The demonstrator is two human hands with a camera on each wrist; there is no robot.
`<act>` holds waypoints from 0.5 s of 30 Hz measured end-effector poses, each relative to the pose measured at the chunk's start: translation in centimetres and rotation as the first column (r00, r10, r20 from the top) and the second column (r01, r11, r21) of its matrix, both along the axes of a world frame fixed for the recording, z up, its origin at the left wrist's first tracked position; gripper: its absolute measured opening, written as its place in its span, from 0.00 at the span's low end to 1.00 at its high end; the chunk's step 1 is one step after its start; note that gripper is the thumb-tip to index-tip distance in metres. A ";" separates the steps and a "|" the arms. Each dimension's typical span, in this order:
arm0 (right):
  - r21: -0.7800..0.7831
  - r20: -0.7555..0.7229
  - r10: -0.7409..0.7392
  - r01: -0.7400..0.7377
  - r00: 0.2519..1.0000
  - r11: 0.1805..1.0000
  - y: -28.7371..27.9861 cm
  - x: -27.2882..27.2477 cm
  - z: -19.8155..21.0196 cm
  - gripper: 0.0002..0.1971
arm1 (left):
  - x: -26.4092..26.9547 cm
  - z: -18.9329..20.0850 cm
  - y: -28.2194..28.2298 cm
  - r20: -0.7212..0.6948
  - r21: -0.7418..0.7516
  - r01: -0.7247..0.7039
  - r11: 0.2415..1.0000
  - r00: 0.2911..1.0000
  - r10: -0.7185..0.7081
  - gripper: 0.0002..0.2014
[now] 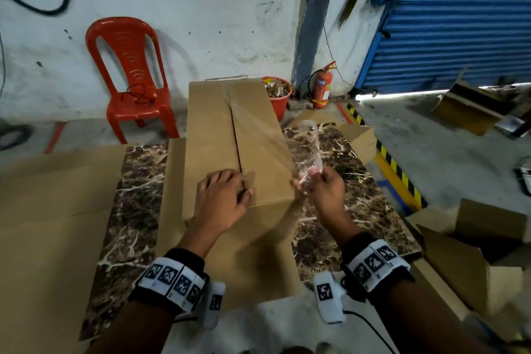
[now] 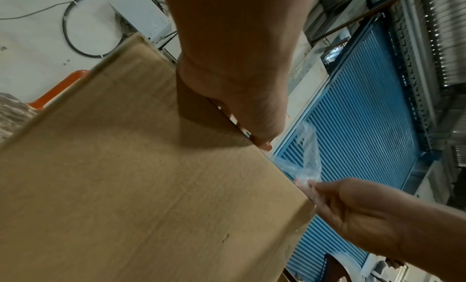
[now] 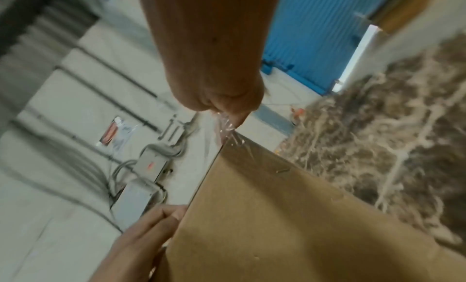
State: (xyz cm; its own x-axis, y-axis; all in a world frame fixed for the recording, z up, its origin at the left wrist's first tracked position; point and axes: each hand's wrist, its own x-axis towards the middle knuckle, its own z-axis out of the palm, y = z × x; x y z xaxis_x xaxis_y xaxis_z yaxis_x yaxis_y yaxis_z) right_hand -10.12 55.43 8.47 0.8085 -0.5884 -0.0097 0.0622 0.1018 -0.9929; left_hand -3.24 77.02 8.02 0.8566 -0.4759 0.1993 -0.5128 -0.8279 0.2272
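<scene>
A long brown cardboard box (image 1: 212, 129) lies on the marble-patterned table top (image 1: 135, 210), its two top flaps meeting in a lengthwise seam. My left hand (image 1: 222, 195) rests flat on the near end of the box top, fingers pressing by the seam. My right hand (image 1: 324, 190) hovers off the box's near right corner and pinches a crumpled strip of clear tape (image 1: 309, 152), which stretches back up to the box top. The left wrist view shows the tape (image 2: 306, 158) rising from my right fingers beside the box (image 2: 126, 166). The right wrist view shows the tape (image 3: 227, 125) pinched just above the box corner (image 3: 277, 216).
Flat cardboard sheets (image 1: 51, 210) lie to the left, and open cartons (image 1: 465, 241) stand to the right. Behind the table are a red plastic chair (image 1: 132, 72), a red bucket (image 1: 278, 98), a fire extinguisher (image 1: 321, 86) and a blue roller shutter (image 1: 459, 17).
</scene>
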 end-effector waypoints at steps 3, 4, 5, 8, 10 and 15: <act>-0.093 -0.150 -0.072 0.059 0.986 0.994 -0.9 1.2 -1.1 0.03 | 0.1 0.1 0.0 -0.021 0.000 -0.002 1.000 1.000 0.002 0.19; -0.240 -0.202 -0.094 0.044 0.975 0.970 -1.1 1.5 -1.5 0.04 | 0.1 0.1 0.0 -0.024 0.005 -0.001 1.000 1.000 0.001 0.19; -0.359 -0.236 -0.117 0.025 0.965 0.933 -1.2 1.7 -1.5 0.05 | 0.0 0.2 0.1 -0.027 0.012 0.003 1.000 1.000 -0.003 0.19; -0.613 -0.181 -0.129 -0.009 0.975 0.790 -2.0 2.2 0.0 0.11 | 0.1 0.3 0.3 -0.035 0.013 0.007 1.000 0.999 -0.007 0.20; -0.751 -0.221 -0.178 -0.051 0.959 0.659 -3.4 2.6 1.8 0.15 | 0.1 0.3 0.4 -0.036 0.012 0.006 1.000 0.999 -0.006 0.20; -0.760 -0.387 -0.198 -0.189 0.901 0.622 -5.4 4.5 5.2 0.30 | 1.1 0.4 0.9 -0.126 -0.071 0.058 0.996 0.990 -0.067 0.20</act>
